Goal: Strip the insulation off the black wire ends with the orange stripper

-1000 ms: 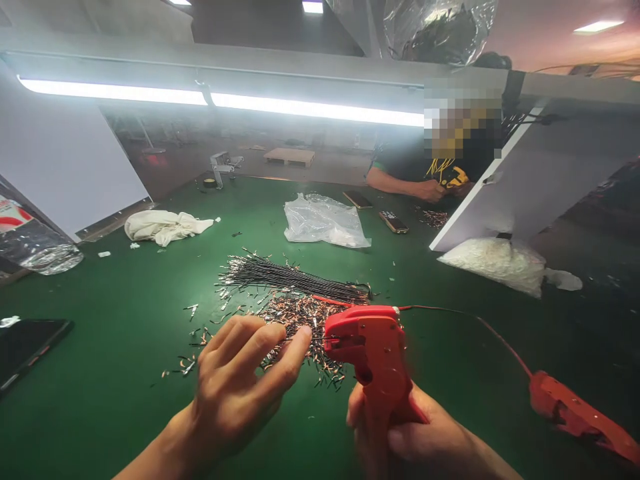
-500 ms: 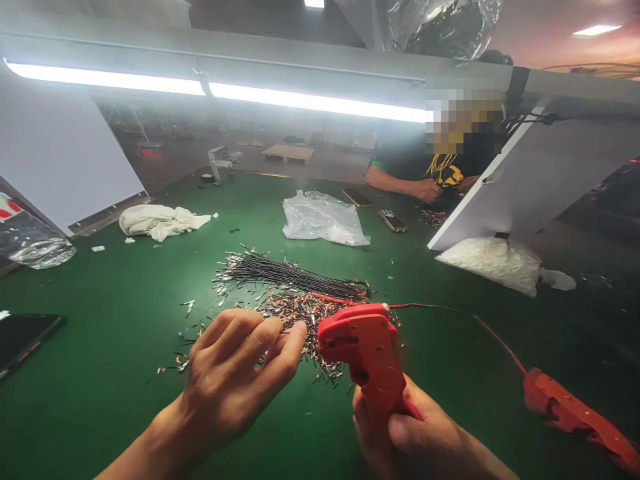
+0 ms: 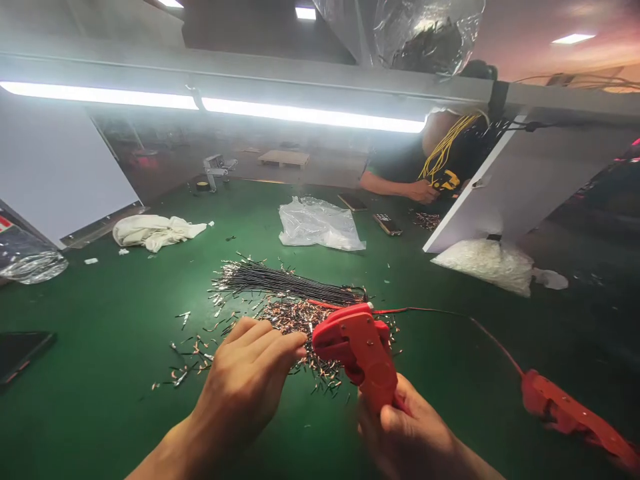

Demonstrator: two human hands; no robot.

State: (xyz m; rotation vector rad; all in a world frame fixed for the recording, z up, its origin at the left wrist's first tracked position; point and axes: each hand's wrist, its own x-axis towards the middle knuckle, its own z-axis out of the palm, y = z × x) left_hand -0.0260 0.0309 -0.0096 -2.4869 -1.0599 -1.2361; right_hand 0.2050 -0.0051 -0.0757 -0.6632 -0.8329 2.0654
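Note:
My right hand [image 3: 407,423] is wrapped round the handle of a red wire stripper [image 3: 367,353], its head tilted up and to the left. My left hand [image 3: 250,373] is closed in a pinch right at the tool's jaws; whatever lies between thumb and fingers is too hidden to name. Behind both hands lies a bundle of black wires [image 3: 290,280] with bare or metal-tipped left ends. A heap of short cut wire scraps [image 3: 295,315] spreads between the bundle and the hands.
A second red stripper [image 3: 575,410] lies right. Farther back on the green table [image 3: 125,373] are a white cloth [image 3: 157,231], a plastic bag [image 3: 320,225], two phones and a bag of white pieces [image 3: 485,263]. Across the table, a person's hand [image 3: 425,192] holds a yellow tool.
My left hand has turned, its fingers drawn closer together and nearer the jaws. The red stripper has shifted slightly left. The whole view has moved a little.

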